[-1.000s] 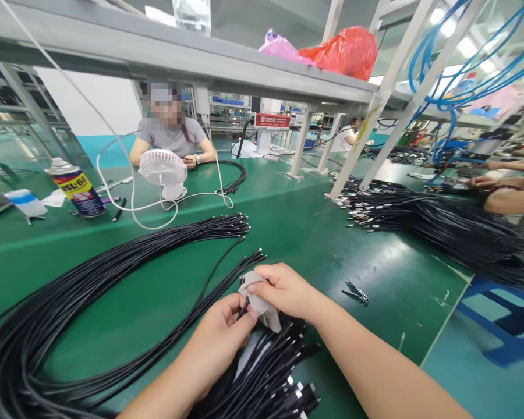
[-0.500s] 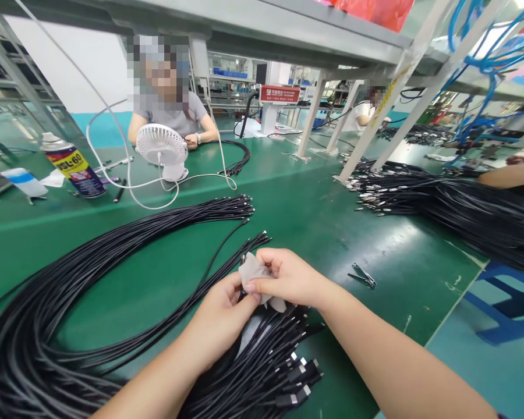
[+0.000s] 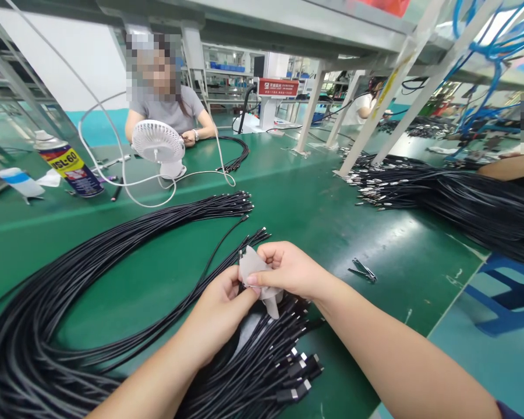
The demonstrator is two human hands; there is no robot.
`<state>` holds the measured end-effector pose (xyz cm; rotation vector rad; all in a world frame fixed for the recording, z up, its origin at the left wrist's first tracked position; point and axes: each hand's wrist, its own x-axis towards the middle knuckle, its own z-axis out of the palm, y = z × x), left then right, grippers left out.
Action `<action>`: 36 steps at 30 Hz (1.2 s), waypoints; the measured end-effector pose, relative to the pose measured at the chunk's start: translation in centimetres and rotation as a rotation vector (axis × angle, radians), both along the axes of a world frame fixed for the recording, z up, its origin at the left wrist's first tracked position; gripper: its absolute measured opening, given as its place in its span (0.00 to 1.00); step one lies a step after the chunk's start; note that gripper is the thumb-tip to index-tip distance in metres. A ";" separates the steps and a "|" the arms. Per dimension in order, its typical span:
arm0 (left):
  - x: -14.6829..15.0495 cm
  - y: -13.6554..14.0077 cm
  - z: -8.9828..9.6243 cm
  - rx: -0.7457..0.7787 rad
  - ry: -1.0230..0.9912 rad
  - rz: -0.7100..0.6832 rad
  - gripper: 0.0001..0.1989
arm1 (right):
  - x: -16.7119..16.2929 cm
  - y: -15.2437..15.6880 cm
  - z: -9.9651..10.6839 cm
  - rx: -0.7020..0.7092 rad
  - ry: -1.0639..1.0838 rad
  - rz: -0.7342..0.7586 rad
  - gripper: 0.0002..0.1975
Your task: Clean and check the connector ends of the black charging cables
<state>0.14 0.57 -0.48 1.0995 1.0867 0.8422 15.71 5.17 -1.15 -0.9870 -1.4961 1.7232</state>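
Observation:
A light grey cloth (image 3: 254,265) is pinched between the thumb and fingers of my right hand (image 3: 283,270). Against it, my left hand (image 3: 225,297) is closed on a black cable, whose small metal connector end (image 3: 241,254) pokes out beside the cloth; the rest of that cable is mostly hidden by my fingers. Below both hands lies a thick bundle of black cables (image 3: 262,355) with USB plugs (image 3: 299,366) at their ends. The same dark cables loop round to the left (image 3: 70,262), their far tips resting on the green table (image 3: 305,198).
Nail clippers (image 3: 363,270) lie right of my hands. Another cable pile (image 3: 454,192) covers the right side. A white fan (image 3: 157,142) and a spray can (image 3: 72,166) stand at the back left. A person (image 3: 168,107) sits opposite; shelf posts (image 3: 367,122) rise from the table.
The cloth has shifted in my right hand: it now stands up flatter at the top, and a fold hangs lower. My hands stay in nearly the same place.

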 end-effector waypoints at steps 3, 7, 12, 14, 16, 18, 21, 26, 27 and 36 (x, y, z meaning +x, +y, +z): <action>0.0 0.0 0.3 0.008 0.004 -0.003 0.14 | -0.2 -0.1 0.2 -0.078 0.086 -0.037 0.21; 0.0 0.0 0.1 -0.024 -0.023 0.043 0.11 | -0.1 0.1 0.5 -0.069 0.136 -0.034 0.21; 0.2 0.0 -0.1 -0.044 -0.042 0.062 0.14 | 0.3 0.3 0.1 0.001 0.106 -0.053 0.20; 0.2 0.0 -0.1 -0.020 -0.027 0.059 0.13 | 0.5 0.4 0.0 0.017 0.073 -0.056 0.19; 0.2 0.0 -0.1 0.002 -0.015 0.052 0.14 | 0.6 0.4 0.1 0.055 0.051 -0.054 0.17; 0.1 0.0 -0.2 -0.002 -0.020 0.043 0.15 | 0.6 0.3 0.3 0.162 0.001 -0.069 0.13; 0.0 0.1 -0.5 -0.031 -0.034 0.020 0.19 | 0.4 0.1 0.5 0.449 -0.178 -0.142 0.11; -0.1 0.2 -0.8 -0.020 0.012 -0.020 0.19 | 0.0 -0.2 0.2 0.854 -0.440 -0.247 0.13; -0.1 0.2 -0.8 -0.018 0.025 -0.020 0.18 | -0.1 -0.2 0.2 0.890 -0.464 -0.247 0.13; -0.2 0.1 -0.5 -0.024 0.032 0.000 0.19 | 1.7 0.8 1.2 0.536 -0.112 -0.471 0.14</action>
